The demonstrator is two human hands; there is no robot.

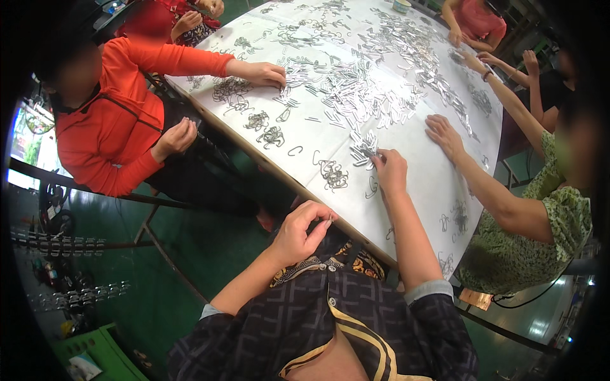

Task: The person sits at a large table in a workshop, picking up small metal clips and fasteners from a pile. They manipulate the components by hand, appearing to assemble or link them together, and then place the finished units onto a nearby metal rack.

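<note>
Silver strips meet the right hand, fingertips bunched, grip unclear; left hand, thumb and finger together, contents unclear, at the tabletop's near edge. Curved hooks sit between strips and edge: 1 careless sweep could spill them.

At 10 o'clock, a co-worker wore an orange-red jacket. At 3 o'clock, another wore a green patterned top. A third person, between 1 and 2 o'clock, had a pink top. A small pale tub stood at 1 o'clock. A bright patch shone at 9 o'clock. At 8 o'clock, green floor stretched toward a green cabinet bearing a white sheet. A dark cable curved at 4 o'clock.
</note>
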